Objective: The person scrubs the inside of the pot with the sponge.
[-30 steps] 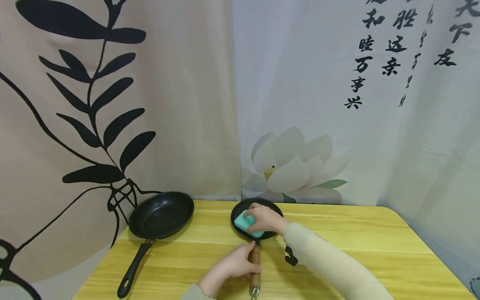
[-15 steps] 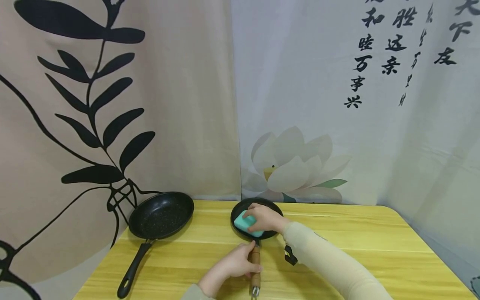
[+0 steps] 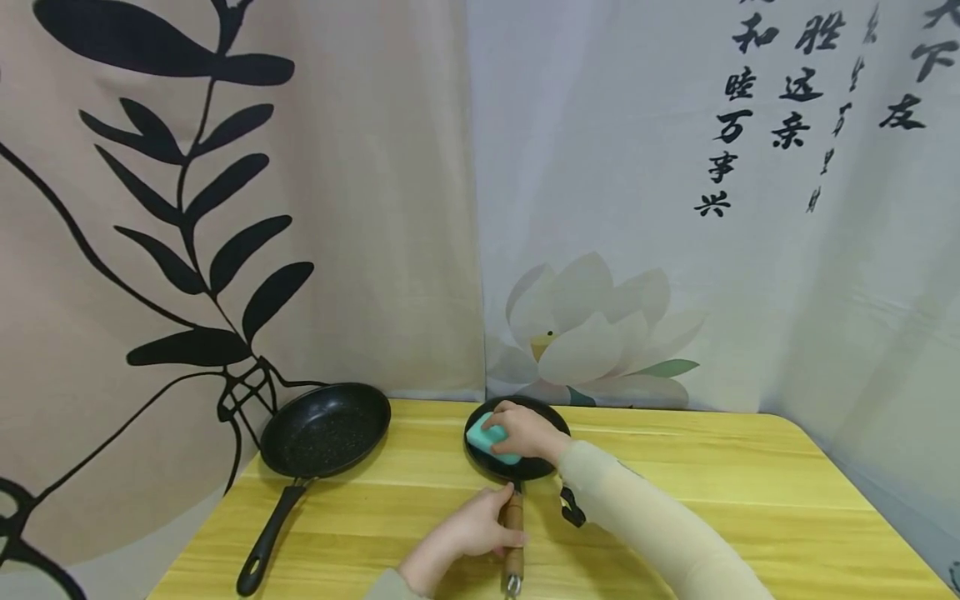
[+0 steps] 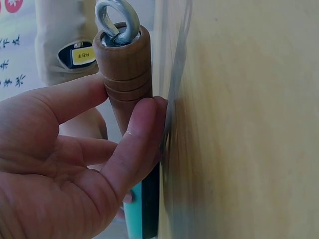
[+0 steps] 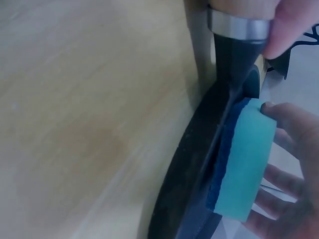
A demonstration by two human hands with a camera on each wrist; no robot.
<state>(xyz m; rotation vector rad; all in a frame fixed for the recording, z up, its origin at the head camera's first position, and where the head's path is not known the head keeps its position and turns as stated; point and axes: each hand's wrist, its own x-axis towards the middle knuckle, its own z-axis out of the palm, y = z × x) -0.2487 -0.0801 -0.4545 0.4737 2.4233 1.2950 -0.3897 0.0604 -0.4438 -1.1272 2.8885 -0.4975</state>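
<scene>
A small black frying pan [image 3: 542, 468] sits near the table's back edge, its wooden handle [image 3: 513, 525] toward the person. The left hand [image 3: 474, 523] grips that handle from the left; in the left wrist view, fingers and thumb wrap the wood [image 4: 123, 67] below its metal hanging ring [image 4: 119, 22]. Inside the pan, the right hand [image 3: 527, 431] holds a turquoise sponge [image 3: 487, 439]. Seen from the right wrist, the sponge [image 5: 246, 164] has a dark blue scouring layer facing the pan's inner surface, with thumb and fingers pinching its turquoise part.
A larger black frying pan [image 3: 326, 431] with a black handle [image 3: 270, 542] stands on the left of the yellow wooden table [image 3: 712, 483]. Behind the table hang printed curtains [image 3: 382, 208] with a plant, a lotus and writing.
The right hand and the sponge have shifted slightly up and left within the pan. The left hand keeps its hold on the handle, and the larger pan stays put.
</scene>
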